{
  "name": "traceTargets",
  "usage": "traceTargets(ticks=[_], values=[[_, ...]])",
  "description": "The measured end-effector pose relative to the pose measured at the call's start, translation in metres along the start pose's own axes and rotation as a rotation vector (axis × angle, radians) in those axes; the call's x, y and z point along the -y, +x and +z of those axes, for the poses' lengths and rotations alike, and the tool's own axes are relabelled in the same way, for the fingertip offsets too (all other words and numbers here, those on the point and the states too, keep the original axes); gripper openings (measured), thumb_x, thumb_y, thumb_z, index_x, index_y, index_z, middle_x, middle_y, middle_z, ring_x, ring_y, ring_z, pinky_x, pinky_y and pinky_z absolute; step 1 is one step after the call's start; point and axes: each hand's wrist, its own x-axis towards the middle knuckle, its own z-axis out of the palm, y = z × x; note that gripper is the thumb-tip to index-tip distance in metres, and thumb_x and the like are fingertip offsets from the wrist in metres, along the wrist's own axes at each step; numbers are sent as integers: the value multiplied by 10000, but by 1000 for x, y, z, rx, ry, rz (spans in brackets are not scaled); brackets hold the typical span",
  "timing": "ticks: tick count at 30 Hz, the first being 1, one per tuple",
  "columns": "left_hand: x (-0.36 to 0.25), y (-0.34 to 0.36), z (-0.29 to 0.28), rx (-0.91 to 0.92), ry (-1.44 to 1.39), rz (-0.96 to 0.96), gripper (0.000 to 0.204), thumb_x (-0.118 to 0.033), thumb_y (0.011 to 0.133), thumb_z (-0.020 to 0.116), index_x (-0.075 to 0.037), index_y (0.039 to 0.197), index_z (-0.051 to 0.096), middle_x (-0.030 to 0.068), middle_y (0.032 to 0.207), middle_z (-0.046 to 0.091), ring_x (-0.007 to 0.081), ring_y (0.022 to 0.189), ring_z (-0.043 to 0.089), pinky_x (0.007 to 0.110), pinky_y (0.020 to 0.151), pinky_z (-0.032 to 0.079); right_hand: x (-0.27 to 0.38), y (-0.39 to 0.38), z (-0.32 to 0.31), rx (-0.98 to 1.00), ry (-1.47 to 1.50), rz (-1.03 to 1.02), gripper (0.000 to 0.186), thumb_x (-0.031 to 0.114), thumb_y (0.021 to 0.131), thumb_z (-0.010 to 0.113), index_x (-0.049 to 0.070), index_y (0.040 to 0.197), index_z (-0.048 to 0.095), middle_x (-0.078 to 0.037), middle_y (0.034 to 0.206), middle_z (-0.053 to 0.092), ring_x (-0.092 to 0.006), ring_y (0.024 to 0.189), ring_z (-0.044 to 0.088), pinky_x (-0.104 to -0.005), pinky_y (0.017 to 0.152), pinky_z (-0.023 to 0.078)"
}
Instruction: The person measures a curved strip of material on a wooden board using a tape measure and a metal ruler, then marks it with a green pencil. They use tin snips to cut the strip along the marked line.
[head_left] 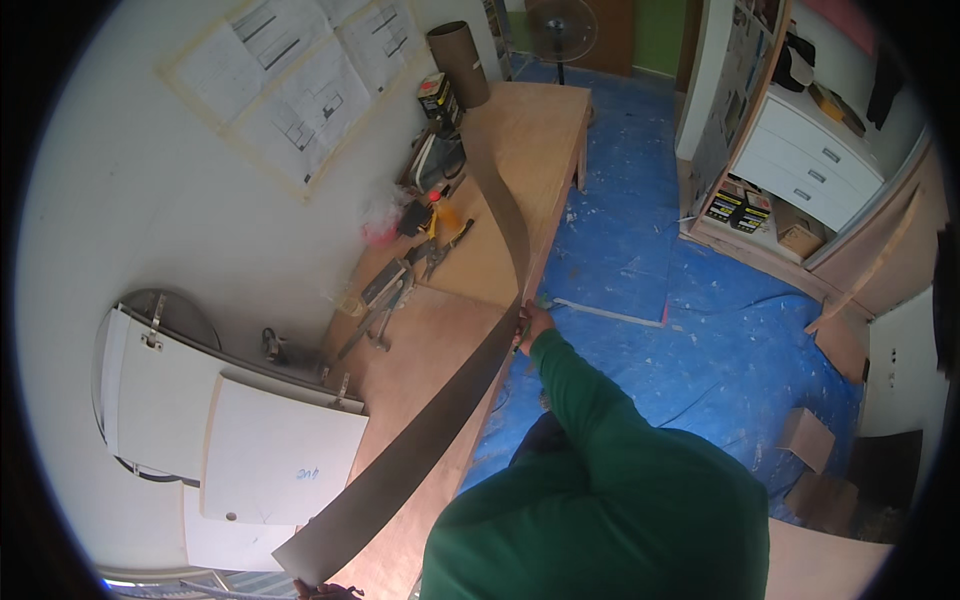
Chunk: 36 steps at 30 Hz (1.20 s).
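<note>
A long grey-brown laminate strip (pixel 420 430) runs lengthwise over the wooden workbench (pixel 400 385), bending and twisting near its middle. Its far part curves back along the bench top. At the bench's right edge, my right hand (pixel 537 323) grips the strip's edge near the bend, fingers closed. A small greenish thing shows beside that hand, too unclear to name. My left hand (pixel 325 590) is at the lower rim of the picture, its fingers closed at the strip's near end; most of this hand is cut off.
Pliers (pixel 435 258), a hammer (pixel 383 325) and a bottle (pixel 445 212) lie along the wall side. A brown roll (pixel 458 62) stands at the far end. White panels (pixel 280 445) lean at left. Blue sheeting (pixel 630 220) covers the floor; a drawer unit (pixel 815 160) stands right.
</note>
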Motion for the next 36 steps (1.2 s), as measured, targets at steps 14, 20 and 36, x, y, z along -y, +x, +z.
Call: traceTargets(ticks=[14,20,36], values=[[34,46,-3,-124,59,-67,462,-103,878,655,-27,1333,653,165,1160,673,265,969,666,385,749,575,102,-95,100,261,-340,-622,220,96,860,775,102,994,600,7,758,582,-87,550,508,-279,472,395],[31,53,-28,-190,73,-56,506,-86,813,699,-55,1318,671,171,1132,683,283,949,673,407,766,581,7,-71,65,163,-629,-626,181,29,854,735,53,967,595,-38,795,639,-149,577,595,-291,453,465],[18,40,-240,-431,493,190,499,-68,810,707,-112,1307,697,185,1046,704,312,886,688,439,787,594,56,-57,134,345,24,-222,348,184,908,718,73,1221,614,-110,1190,654,-312,1118,632,-520,959,545]])
